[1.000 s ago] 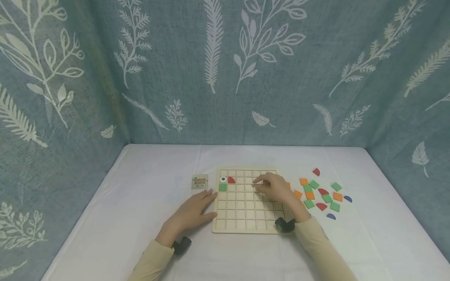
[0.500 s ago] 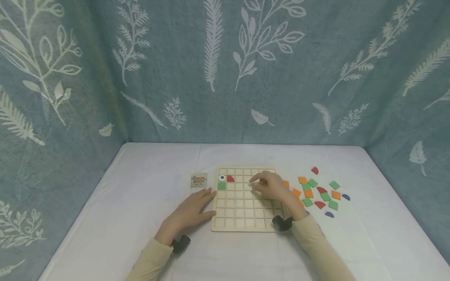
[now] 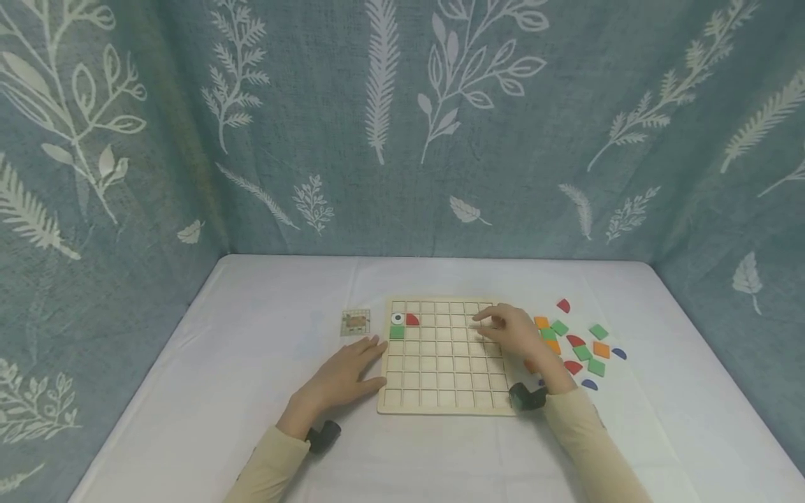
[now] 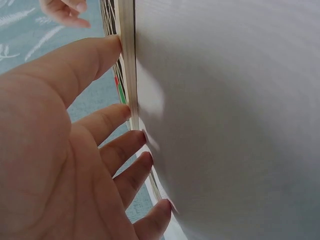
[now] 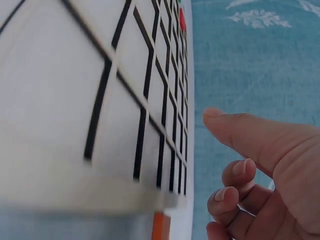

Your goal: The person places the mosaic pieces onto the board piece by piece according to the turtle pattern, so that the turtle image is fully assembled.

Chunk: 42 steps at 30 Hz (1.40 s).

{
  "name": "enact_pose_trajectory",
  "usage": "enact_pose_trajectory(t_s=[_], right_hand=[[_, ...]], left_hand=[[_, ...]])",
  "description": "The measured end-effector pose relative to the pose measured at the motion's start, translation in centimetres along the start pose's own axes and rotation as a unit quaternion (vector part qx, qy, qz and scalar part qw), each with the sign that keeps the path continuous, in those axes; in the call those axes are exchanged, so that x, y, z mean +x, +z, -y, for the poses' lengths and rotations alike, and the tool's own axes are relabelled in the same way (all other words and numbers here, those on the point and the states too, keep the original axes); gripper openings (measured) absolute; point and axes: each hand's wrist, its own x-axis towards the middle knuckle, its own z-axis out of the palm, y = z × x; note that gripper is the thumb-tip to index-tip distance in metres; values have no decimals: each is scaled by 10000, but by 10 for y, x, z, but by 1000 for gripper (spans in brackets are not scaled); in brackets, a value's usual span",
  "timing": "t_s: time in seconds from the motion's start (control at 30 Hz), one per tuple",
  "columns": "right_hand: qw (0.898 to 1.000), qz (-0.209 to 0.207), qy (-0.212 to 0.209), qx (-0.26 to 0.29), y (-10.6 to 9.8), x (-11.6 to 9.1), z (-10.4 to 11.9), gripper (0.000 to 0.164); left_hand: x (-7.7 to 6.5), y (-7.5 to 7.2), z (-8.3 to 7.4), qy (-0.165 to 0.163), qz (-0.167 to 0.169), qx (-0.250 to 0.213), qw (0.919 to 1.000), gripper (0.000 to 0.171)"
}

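Observation:
A wooden grid board [image 3: 436, 363] lies flat on the white table. In its upper left cells sit a white eye tile [image 3: 397, 318], a red quarter-circle [image 3: 411, 320] and a green square [image 3: 397, 332]. My left hand [image 3: 344, 372] is spread at the board's left edge; in the left wrist view the thumb and index fingertips touch the rim. Over the board's upper right part hovers my right hand [image 3: 512, 330], its thumb and index finger apart with nothing between them. The right wrist view shows its other fingers [image 5: 223, 201] loosely curled, also holding nothing.
Right of the board are scattered loose pieces: green squares [image 3: 596, 367], orange squares [image 3: 601, 349], red quarter-circles [image 3: 563, 305] and blue half-circles [image 3: 589, 384]. A small picture card [image 3: 355, 322] lies by the upper left corner. A patterned curtain [image 3: 402, 209] hangs behind the table.
My right hand has shifted left slightly, then moved right across the board toward the loose pieces. My left hand has stayed at the left edge, and the tiles on the board are unchanged.

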Motion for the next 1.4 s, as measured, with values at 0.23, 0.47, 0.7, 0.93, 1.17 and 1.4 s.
enact_pose_trajectory(t_s=[0.23, 0.47, 0.7, 0.93, 1.17, 1.4], right_hand=[[9997, -69, 228, -16, -14, -10, -15, 19], [9983, -60, 559, -118, -25, -19, -33, 21], [9976, -123, 635, -261, -38, -30, -47, 22], [9934, -191, 1046, -427, -50, -39, -58, 23], [9874, -150, 1495, -497, -63, -44, -63, 27], [9861, -83, 1528, -650, -75, -47, -70, 32]], left_hand=[[2, 3, 0, 32, 28, 86, 10000, 61], [1, 3, -1, 16, 53, 78, 10000, 61], [0, 3, -1, -23, 46, 91, 9999, 61], [-1, 2, -1, 7, 33, 36, 10000, 61], [-2, 0, -1, 30, 26, 6, 10000, 61], [-2, 0, -2, -22, 41, 24, 10000, 61]])
